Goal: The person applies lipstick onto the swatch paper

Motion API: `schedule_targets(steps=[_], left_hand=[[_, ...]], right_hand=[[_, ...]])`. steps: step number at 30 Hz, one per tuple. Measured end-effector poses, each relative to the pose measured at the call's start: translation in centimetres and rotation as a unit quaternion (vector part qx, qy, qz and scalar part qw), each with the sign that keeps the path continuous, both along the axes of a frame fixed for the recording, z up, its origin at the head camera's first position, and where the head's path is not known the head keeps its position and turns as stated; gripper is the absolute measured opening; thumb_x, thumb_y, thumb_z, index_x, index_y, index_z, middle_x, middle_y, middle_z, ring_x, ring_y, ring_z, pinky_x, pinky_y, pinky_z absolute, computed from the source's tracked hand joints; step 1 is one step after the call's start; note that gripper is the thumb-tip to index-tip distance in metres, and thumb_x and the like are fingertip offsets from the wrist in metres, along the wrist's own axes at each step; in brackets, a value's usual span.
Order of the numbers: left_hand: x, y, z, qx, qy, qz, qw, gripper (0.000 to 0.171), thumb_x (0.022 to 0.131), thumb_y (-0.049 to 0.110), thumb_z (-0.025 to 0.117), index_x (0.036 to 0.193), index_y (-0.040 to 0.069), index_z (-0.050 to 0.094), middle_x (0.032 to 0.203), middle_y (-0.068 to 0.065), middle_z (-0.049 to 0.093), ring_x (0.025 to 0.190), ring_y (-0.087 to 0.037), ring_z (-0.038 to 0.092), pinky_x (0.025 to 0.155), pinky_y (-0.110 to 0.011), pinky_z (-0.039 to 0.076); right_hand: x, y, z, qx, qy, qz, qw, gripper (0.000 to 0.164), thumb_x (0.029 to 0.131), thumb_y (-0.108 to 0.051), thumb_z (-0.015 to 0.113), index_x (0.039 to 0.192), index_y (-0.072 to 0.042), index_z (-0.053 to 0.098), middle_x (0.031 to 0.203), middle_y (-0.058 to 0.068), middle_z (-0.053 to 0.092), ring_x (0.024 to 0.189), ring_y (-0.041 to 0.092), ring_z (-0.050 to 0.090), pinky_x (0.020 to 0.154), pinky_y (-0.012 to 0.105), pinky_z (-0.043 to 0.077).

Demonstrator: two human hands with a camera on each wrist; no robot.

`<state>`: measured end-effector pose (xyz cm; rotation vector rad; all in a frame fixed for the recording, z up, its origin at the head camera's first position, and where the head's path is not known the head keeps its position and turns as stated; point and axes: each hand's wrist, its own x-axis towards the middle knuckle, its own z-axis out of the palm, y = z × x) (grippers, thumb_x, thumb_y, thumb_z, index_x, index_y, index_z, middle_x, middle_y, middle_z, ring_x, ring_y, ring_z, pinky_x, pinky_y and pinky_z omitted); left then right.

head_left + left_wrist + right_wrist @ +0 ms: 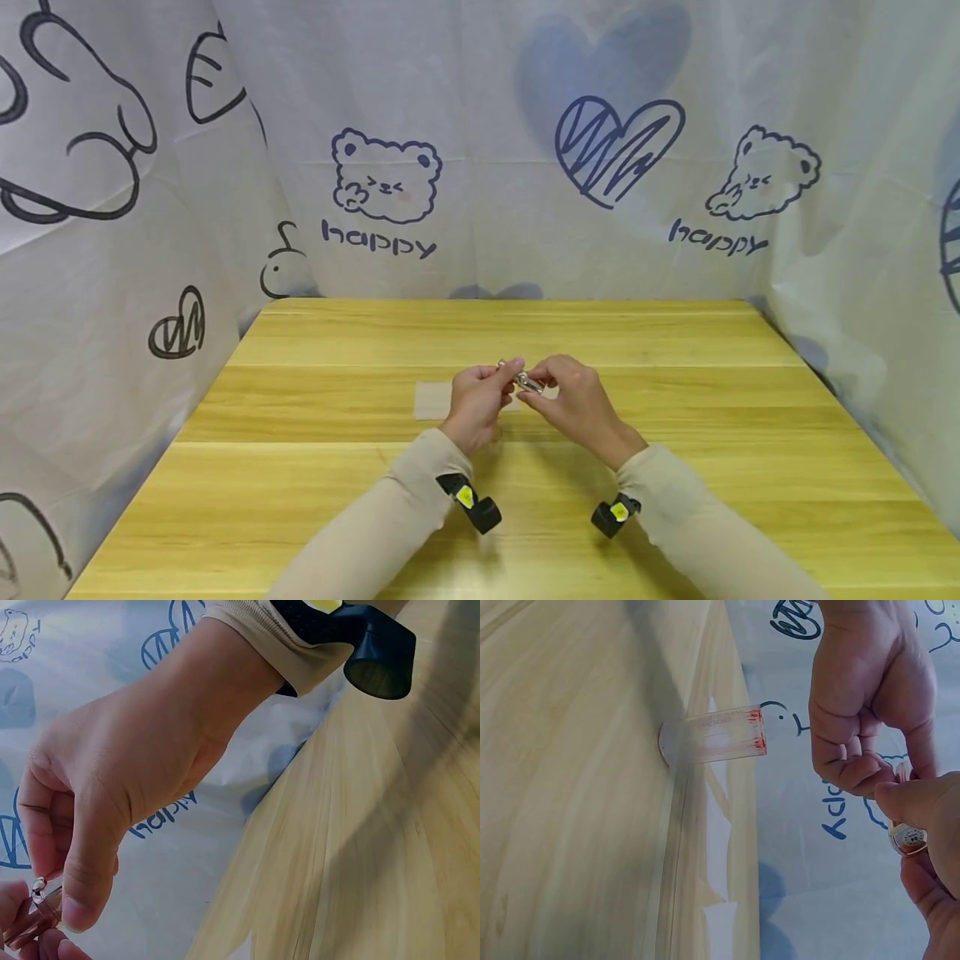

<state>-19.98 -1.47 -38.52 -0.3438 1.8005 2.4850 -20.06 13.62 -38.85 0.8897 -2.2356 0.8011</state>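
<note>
A small, shiny silvery tube (529, 382), much like a lipstick, is held between both hands above the middle of the table. My left hand (476, 404) pinches its left end between thumb and fingers. From the other side, the thumb and fingertips of my right hand (581, 404) grip its right end. In the left wrist view the tube (31, 922) looks pinkish and glossy, partly covered by fingers. The right wrist view shows a round printed label on the end of the tube (909, 838), ringed by a gold rim.
A pale flat rectangle (431, 401) lies on the wooden table (315, 500) behind the left hand. In the right wrist view a clear rectangular piece with red print (727, 735) shows near the table's edge. White curtains (480, 192) with drawings enclose the table.
</note>
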Motion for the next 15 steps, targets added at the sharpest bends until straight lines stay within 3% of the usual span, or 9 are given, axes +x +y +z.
schedule_targets(steps=[6,11,15], left_hand=[[-0.08,-0.08,-0.21,0.001,0.007,0.001,1.0000,0.025,0.085,0.019,0.077,0.077,0.007,0.056,0.074,-0.001,0.059,0.063,-0.012,0.051,0.062,-0.024,0.049],[-0.23,-0.03,-0.23,0.019,0.023,0.000,0.9995,0.022,0.085,0.012,0.076,0.079,0.006,0.056,0.081,-0.002,0.058,0.066,-0.012,0.052,0.063,-0.022,0.047],[-0.16,-0.13,-0.24,0.017,0.026,-0.012,0.9995,0.018,0.086,0.010,0.075,0.083,0.005,0.059,0.083,-0.003,0.057,0.069,-0.015,0.051,0.063,-0.022,0.045]], right_hand=[[-0.10,0.10,0.02,-0.005,-0.015,0.011,1.000,0.023,0.073,-0.008,0.086,0.085,-0.005,0.066,0.078,0.003,0.064,0.071,0.016,0.060,0.062,0.032,0.054],[-0.19,0.29,-0.12,-0.022,-0.059,0.029,0.998,0.020,0.077,-0.009,0.083,0.087,-0.005,0.066,0.077,0.001,0.066,0.067,0.014,0.062,0.060,0.036,0.056],[-0.14,0.48,-0.10,-0.032,-0.098,0.036,0.994,0.018,0.080,-0.011,0.081,0.090,-0.006,0.066,0.077,-0.001,0.066,0.067,0.010,0.062,0.060,0.032,0.055]])
